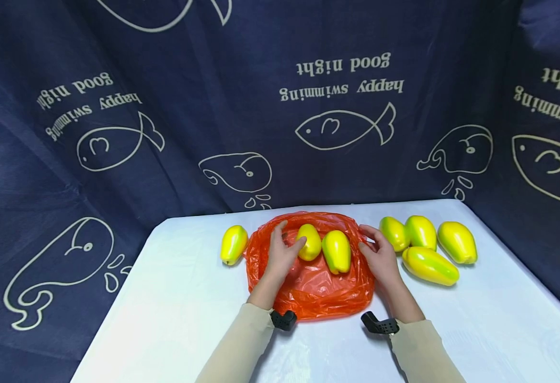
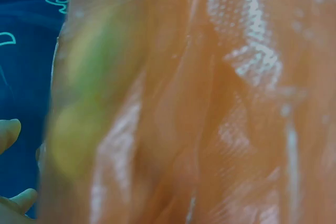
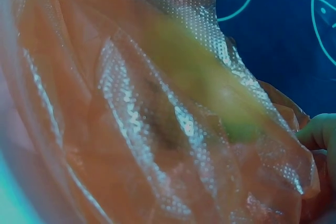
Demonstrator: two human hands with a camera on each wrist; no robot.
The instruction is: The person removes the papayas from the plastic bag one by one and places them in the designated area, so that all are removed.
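Observation:
A red plastic bag [image 1: 315, 282] lies spread with its mouth facing up, two yellow-green papayas inside: a left papaya [image 1: 310, 243] and a right papaya [image 1: 336, 251]. My left hand [image 1: 282, 255] reaches over the bag's left side, fingers apart, the thumb overlapping the left papaya's edge in the head view. On the right, my right hand [image 1: 379, 255] pinches the bag's rim between thumb and fingers. Both wrist views are largely filled by the bag [image 2: 173, 103], its sheet [image 3: 126, 129] showing blurred yellow-green fruit through it.
One papaya [image 1: 234, 244] lies just left of the bag. To its right several more sit grouped, among them a long papaya [image 1: 430, 265] in front and a papaya [image 1: 457, 242] at the far right. Behind the white table [image 1: 174, 298] hangs a dark blue printed cloth [image 1: 261, 106].

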